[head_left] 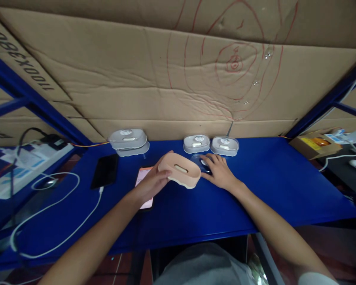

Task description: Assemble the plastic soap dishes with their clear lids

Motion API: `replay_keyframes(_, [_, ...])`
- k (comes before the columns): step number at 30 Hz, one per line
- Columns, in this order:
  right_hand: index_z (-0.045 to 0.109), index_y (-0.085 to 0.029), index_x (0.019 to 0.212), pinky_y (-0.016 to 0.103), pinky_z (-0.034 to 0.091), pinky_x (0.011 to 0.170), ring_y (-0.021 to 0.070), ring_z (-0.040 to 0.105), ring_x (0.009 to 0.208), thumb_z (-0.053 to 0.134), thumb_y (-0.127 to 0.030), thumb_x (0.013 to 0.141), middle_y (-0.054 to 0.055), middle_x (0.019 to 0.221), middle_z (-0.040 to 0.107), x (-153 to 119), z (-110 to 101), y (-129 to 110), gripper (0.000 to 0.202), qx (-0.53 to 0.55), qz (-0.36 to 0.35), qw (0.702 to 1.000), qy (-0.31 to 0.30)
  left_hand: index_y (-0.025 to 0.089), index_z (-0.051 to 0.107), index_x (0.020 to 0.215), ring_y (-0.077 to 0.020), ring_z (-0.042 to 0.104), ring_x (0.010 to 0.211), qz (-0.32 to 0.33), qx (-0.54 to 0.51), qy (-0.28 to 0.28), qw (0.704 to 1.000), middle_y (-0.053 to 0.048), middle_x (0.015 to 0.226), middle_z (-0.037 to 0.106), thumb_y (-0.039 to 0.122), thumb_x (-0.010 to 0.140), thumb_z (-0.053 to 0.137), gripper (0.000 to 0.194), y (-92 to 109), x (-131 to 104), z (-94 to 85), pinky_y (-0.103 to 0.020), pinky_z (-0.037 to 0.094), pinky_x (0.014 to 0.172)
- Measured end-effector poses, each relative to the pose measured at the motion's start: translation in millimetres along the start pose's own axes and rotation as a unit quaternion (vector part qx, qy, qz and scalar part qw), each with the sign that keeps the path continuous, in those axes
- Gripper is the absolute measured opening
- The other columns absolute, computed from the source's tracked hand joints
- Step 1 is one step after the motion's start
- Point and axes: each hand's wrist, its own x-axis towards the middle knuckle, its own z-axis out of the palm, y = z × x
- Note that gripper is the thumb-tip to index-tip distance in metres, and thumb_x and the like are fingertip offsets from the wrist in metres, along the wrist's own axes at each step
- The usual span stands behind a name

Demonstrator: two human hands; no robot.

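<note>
My left hand [154, 180] grips a pale peach oval box [184, 168] by its left end, tilted and held above the blue table. Its top has a short slot with a light piece in it. Just right of the box, my right hand [221, 172] has its fingers on a clear lid [199, 161] with a round white label, which lies on the table and is partly hidden by the hand and the box. Under my left hand lies a phone with a lit pinkish screen [148, 202].
Two grey lidded boxes [196, 144] [224, 146] stand at the back, with stacked grey ones [129, 141] further left. A dark phone [105, 171] on a white cable [77, 233] lies at left. Cardboard [121, 79] walls the table's back. An open carton [314, 146] is at right.
</note>
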Motion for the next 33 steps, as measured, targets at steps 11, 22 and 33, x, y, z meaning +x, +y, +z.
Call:
replay_keyframes(11, [0.061, -0.024, 0.146, 0.063, 0.043, 0.116, 0.0388, 0.060, 0.132, 0.079, -0.074, 0.082, 0.016, 0.139, 0.064, 4, 2, -5, 0.083, 0.332, 0.110, 0.934, 0.067, 0.027, 0.060, 0.148, -0.0368, 0.073, 0.122, 0.010, -0.020, 0.017, 1.000, -0.009, 0.121, 0.082, 0.037, 0.079, 0.089, 0.076, 2, 8, -11.0, -0.052, 0.063, 0.100])
replay_keyframes(22, [0.034, -0.031, 0.165, 0.056, 0.043, 0.125, 0.0300, 0.051, 0.149, 0.040, -0.072, 0.106, 0.015, 0.162, 0.046, -10, 24, -51, 0.072, 0.535, 0.070, 0.832, 0.133, 0.028, 0.062, 0.144, -0.0384, 0.061, 0.141, -0.001, 0.033, -0.025, 0.999, -0.009, 0.142, 0.072, 0.027, 0.069, 0.099, 0.083, -10, -2, 1.4, -0.047, 0.053, 0.114])
replay_keyframes(33, [0.011, -0.031, 0.171, 0.067, 0.033, 0.129, 0.0387, 0.028, 0.162, 0.053, -0.056, 0.107, 0.020, 0.169, 0.026, -25, 24, -59, 0.081, 0.276, -0.110, 0.949, 0.102, 0.036, 0.048, 0.154, -0.0415, 0.049, 0.150, 0.053, 0.188, -0.100, 0.976, -0.010, 0.165, 0.050, 0.035, 0.074, 0.098, 0.094, -16, -7, -2.7, -0.055, 0.045, 0.119])
